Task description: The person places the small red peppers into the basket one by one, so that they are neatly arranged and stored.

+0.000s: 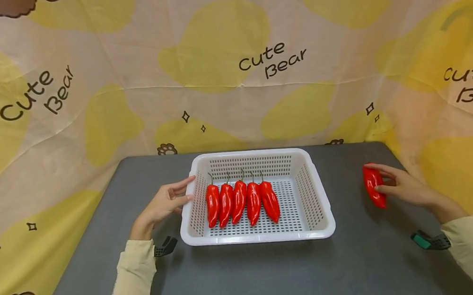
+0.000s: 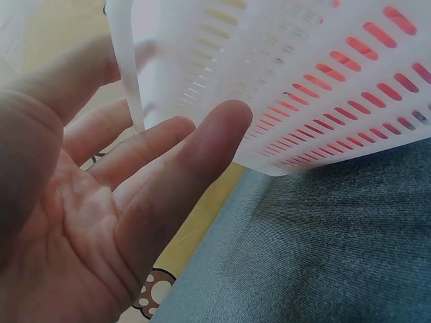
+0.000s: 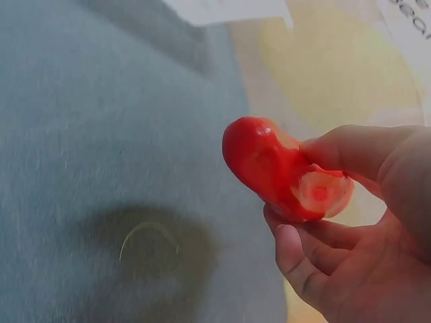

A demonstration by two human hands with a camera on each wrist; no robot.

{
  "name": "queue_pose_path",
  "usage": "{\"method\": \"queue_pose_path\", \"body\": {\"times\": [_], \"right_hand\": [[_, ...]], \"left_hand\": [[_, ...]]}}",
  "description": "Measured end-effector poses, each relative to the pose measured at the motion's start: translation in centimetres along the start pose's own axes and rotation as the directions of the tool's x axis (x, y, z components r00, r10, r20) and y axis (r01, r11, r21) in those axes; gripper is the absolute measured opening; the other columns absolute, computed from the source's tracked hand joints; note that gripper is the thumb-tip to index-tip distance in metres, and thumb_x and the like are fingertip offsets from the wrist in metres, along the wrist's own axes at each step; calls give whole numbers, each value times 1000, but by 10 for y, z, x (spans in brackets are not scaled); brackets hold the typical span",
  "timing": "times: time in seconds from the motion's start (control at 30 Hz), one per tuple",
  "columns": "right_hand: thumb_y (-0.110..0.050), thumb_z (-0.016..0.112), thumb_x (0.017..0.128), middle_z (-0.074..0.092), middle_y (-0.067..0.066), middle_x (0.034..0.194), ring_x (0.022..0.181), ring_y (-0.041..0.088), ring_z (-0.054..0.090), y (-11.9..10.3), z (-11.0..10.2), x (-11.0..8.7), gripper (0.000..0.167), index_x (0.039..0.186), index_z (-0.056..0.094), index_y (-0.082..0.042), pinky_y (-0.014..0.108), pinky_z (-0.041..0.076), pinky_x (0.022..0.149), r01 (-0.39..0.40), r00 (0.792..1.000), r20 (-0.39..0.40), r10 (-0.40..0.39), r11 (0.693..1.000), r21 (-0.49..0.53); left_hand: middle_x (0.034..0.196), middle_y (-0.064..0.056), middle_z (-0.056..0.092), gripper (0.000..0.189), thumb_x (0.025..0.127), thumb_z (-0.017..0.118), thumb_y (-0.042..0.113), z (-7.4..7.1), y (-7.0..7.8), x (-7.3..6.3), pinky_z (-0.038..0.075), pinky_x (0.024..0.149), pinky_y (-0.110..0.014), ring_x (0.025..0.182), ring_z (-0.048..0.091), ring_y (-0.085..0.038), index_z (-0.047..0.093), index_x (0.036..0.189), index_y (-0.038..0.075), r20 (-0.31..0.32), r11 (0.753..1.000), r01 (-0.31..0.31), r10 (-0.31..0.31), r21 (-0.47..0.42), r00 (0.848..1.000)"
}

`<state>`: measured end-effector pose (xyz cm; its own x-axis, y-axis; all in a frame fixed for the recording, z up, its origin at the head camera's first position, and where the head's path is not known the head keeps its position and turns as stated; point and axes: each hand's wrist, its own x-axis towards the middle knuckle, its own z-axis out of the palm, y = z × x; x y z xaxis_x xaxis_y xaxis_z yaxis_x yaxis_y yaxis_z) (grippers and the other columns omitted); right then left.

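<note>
A white plastic basket point(image 1: 262, 238) with slotted walls sits on the dark grey table. Inside it, toward the left, several glossy red chili peppers point(image 1: 240, 202) lie in a row, green stems pointing to the back. My left hand point(image 1: 163, 206) is at the basket's left side, its fingers extended and touching the rim point(image 2: 124, 60). Off to the right of the basket, my right hand point(image 1: 403, 187) pinches another red pepper point(image 1: 374, 185) between thumb and fingers. In the right wrist view this pepper point(image 3: 269, 165) is held over the table, its shadow below.
The dark grey table point(image 1: 266, 277) reaches back to a cloth backdrop point(image 1: 225, 115) printed with yellow patches and lettering. On the table below the right hand, a thin pale curved line point(image 3: 149, 225) shows within the shadow. Each wrist wears a dark strap point(image 1: 435, 241).
</note>
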<state>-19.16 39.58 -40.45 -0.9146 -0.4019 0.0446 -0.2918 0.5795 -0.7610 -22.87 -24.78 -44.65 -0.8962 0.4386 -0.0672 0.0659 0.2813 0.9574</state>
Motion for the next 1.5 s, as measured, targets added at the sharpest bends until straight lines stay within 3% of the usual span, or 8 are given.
{"method": "queue_pose_path", "body": {"times": [0.37,0.6,0.87,1.0,1.2,1.5], "right_hand": [[0,63,96,58,-20,123,100,-3,62,-27,15,16,57,147,39,5,22,60,72,75,997,-5,-75,996,39],[0,65,95,57,-16,124,98,-4,63,-40,21,24,58,147,40,5,24,62,71,87,996,-4,-87,996,31],[-4,65,95,56,20,129,98,-3,63,-53,28,32,61,149,38,2,27,63,70,73,997,-2,-73,997,18],[-1,64,95,54,31,132,98,-2,63,-61,32,36,61,149,37,3,26,63,71,92,996,11,-93,995,46],[-3,65,96,52,32,136,101,6,65,-69,38,40,63,151,36,0,26,63,74,70,997,33,-73,995,70],[-1,64,95,52,31,136,102,18,66,-78,48,49,64,151,34,0,24,62,76,110,992,48,-114,990,86]], "left_hand": [[155,-25,44,66,97,67,17,0,2,0,64,77,-51,113,69,-38,38,156,9,9,1000,-7,7,-14,1000],[155,-25,44,66,98,67,18,0,2,0,64,78,-51,113,69,-37,38,157,11,2,1000,8,-8,-5,1000],[156,-24,44,66,98,67,18,0,1,0,63,79,-52,114,68,-39,38,157,12,3,1000,10,-10,-12,1000],[156,-24,44,66,97,67,18,0,2,0,63,78,-51,114,68,-40,38,157,12,2,1000,12,-12,-10,1000],[156,-25,43,67,97,68,18,1,2,0,64,78,-50,115,68,-40,38,157,11,4,1000,8,-8,-9,1000],[155,-26,42,66,97,67,14,0,1,1,64,76,-49,115,68,-41,37,156,8,11,999,-11,12,-34,1000]]}}
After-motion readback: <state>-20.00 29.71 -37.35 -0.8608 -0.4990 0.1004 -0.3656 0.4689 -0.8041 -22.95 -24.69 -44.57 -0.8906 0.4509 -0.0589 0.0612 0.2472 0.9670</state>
